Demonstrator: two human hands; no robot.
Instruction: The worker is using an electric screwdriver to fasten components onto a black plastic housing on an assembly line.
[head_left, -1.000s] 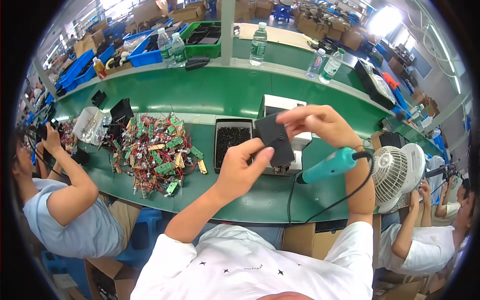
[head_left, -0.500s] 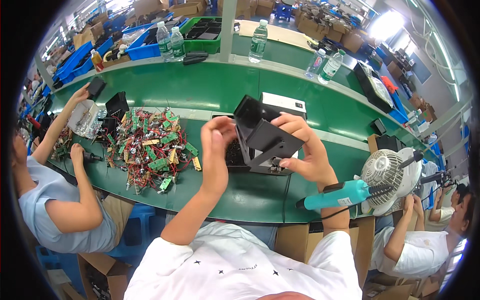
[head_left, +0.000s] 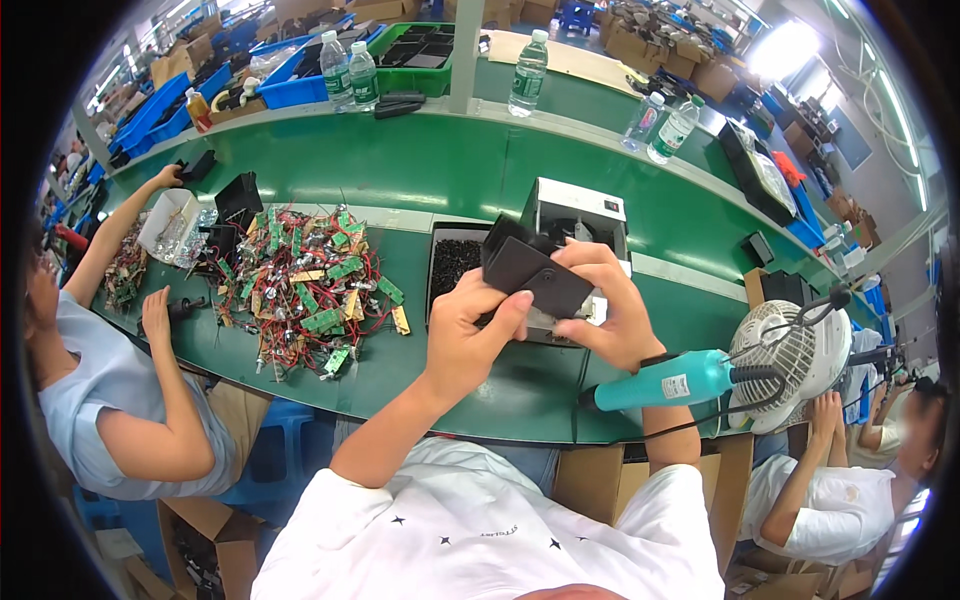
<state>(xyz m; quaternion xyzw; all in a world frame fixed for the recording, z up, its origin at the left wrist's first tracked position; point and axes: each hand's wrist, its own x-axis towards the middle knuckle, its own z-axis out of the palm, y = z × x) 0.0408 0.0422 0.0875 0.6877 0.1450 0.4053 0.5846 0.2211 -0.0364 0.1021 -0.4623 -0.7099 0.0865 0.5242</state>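
A black plastic housing [head_left: 545,284], angular with a round hole in its side, is held up over the bench between both my hands. My left hand [head_left: 468,328] is closed on its lower left side, thumb pointing toward it. My right hand [head_left: 618,312] grips the right end, with fingers on top and thumb underneath. Behind the housing sits a tray of small black parts [head_left: 455,262], partly covered by my left hand. A white boxy machine [head_left: 578,206] stands just beyond my right hand. A teal electric screwdriver [head_left: 665,380] is over my right forearm.
Left of my hands lies a heap of green circuit boards with red wires [head_left: 310,300]. A white fan [head_left: 785,350] stands at the right. Bottles [head_left: 528,75] line the far ledge. One co-worker [head_left: 130,400] works at left, another [head_left: 830,490] sits at right.
My left hand has moved right and closed on the housing. The housing has turned and dropped slightly. The left co-worker's far hand has lowered a black part toward the bench.
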